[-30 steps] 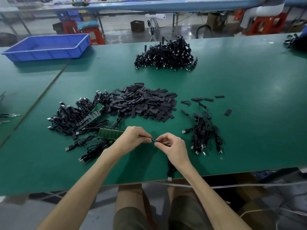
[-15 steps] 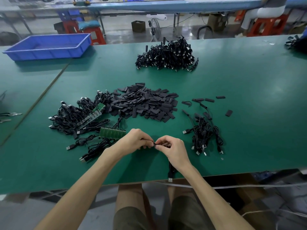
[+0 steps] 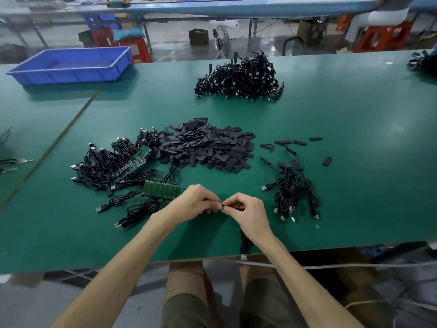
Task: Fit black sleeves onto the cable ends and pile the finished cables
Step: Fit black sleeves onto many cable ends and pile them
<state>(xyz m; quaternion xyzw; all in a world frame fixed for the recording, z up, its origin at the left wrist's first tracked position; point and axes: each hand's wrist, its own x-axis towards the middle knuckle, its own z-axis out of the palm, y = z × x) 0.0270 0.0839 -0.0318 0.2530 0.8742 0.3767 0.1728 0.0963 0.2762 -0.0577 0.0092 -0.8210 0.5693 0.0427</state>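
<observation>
My left hand (image 3: 197,200) and my right hand (image 3: 247,210) meet fingertip to fingertip near the front of the green table (image 3: 354,129). My right hand pinches a black sleeve (image 3: 236,205). My left hand pinches the cable end at its mouth. That cable (image 3: 244,247) runs under my right wrist, and its USB plug hangs past the table's edge. A heap of loose black sleeves (image 3: 208,146) lies behind my hands. Unsleeved cables with green boards (image 3: 118,166) lie to the left. A small bundle of cables (image 3: 293,192) lies to the right.
A large pile of black cables (image 3: 238,78) sits at the far middle of the table. A blue tray (image 3: 71,65) stands at the far left. A few stray sleeves (image 3: 327,160) lie on the right. A green board strip (image 3: 162,189) lies just left of my left hand.
My hands have drawn closer together, and the gap between the fingertips has closed. The sleeve now sits deeper in my right hand's fingers.
</observation>
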